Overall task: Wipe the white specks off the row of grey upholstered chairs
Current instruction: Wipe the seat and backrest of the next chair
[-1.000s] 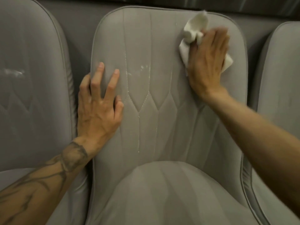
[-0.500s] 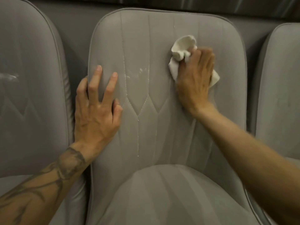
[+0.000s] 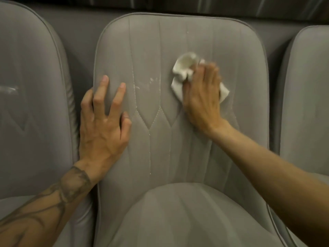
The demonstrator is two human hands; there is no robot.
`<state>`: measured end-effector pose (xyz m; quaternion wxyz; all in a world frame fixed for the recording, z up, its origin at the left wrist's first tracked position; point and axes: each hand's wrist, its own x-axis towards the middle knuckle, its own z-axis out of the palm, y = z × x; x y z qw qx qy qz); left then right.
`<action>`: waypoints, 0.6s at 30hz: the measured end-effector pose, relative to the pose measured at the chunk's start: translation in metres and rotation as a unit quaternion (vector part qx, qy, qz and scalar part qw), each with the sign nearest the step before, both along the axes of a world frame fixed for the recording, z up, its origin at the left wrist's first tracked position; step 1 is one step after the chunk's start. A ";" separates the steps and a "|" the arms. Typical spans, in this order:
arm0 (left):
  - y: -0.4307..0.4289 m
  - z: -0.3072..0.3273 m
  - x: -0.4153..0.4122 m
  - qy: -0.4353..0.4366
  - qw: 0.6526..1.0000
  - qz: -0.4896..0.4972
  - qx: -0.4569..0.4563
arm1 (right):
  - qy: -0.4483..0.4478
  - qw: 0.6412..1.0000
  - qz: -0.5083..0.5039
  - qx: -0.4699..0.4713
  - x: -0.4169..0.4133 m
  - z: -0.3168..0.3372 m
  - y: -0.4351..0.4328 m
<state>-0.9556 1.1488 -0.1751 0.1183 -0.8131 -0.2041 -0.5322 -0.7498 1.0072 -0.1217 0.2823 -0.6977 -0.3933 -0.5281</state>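
The middle grey upholstered chair [image 3: 178, 41] fills the view, its stitched backrest facing the camera. A matching grey chair on the left [image 3: 35, 122] shows a pale smear on its back. Another grey chair on the right [image 3: 306, 95] looks unmarked as far as can be told. The smear is easily forgotten if attention stays on the centre seat.

The left hand [image 3: 103, 125] lies spread and flat on the backrest's left edge, bracing it. If that brace slackens, the chair may rock away under the rubbing.

The right hand [image 3: 201, 97] presses a crumpled white cloth [image 3: 185, 68] against the backrest right of centre, with fairly straight fingers that are blurred at the tips. I cannot tell whether the thumb grips it. Much of the cloth bunches loose beyond the fingers, so it could slip out.

The white specks [image 3: 151, 81] sit just left of the cloth, between the hands and beside the pale stitching. Hard rubbing might grind them into the weave or the seam.
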 end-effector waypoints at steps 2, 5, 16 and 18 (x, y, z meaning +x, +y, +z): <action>-0.001 0.000 -0.001 0.003 1.000 0.002 0.000 | -0.045 0.992 0.036 -0.109 0.001 -0.017 -0.016; -0.001 0.000 -0.001 0.002 1.000 -0.001 -0.002 | -0.070 0.994 0.037 -0.075 0.028 0.020 -0.019; -0.003 -0.001 -0.002 0.004 1.000 -0.001 -0.006 | -0.042 0.986 0.042 -0.157 0.005 -0.078 -0.030; -0.001 -0.001 -0.002 0.004 1.000 0.001 -0.006 | -0.050 0.992 0.019 -0.115 0.021 -0.057 -0.025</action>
